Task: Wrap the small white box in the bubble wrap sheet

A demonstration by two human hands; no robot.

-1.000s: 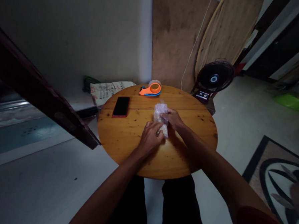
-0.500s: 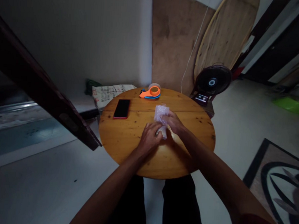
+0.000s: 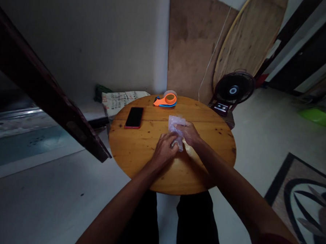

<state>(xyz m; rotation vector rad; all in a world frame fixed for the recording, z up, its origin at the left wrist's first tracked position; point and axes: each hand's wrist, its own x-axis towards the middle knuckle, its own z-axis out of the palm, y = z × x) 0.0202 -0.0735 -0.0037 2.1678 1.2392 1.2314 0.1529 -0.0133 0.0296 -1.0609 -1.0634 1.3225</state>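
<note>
Both my hands are on a small piece of bubble wrap (image 3: 175, 123), pale and slightly purple, over the middle of the round wooden table (image 3: 134, 153). My left hand (image 3: 165, 147) grips its near lower end, with fingers curled round it. Higher up on the right, my right hand (image 3: 189, 133) pinches the wrap, thumb lying across the top. Whether anything is inside the wrap cannot be made out. Beyond the hands lies an orange and blue tape dispenser (image 3: 166, 100) with a roll of clear tape.
A black phone with a red edge (image 3: 134, 117) lies at the table's left. Behind the table's right edge stands a dark round fan (image 3: 233, 90). A dark wooden post (image 3: 77, 128) slants in at left. A printed sack (image 3: 120, 101) sits behind the table.
My right hand has shifted slightly on the bubble wrap, its thumb now flatter across it. The left hand keeps its hold. The whole view has moved a little.
</note>
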